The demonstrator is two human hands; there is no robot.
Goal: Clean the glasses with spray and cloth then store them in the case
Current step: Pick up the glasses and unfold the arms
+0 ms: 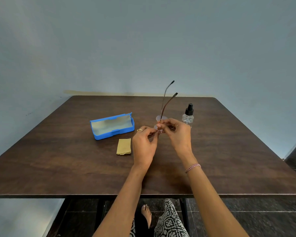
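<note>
Our left hand and right hand pinch the glasses beside the open case; spray, cloth seemingly unused

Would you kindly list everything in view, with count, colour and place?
case: one, blue, open, on table left of the hands
cloth: one, tan, on table just nearer than the case
bottle: one, clear with black spray top, on table right of the hands
glasses: one pair, thin dark frame, held above table, temples pointing up
table: one, dark brown, against grey wall
left hand: one, ring on a finger, pinches glasses
right hand: one, bracelet at wrist, pinches glasses
</note>
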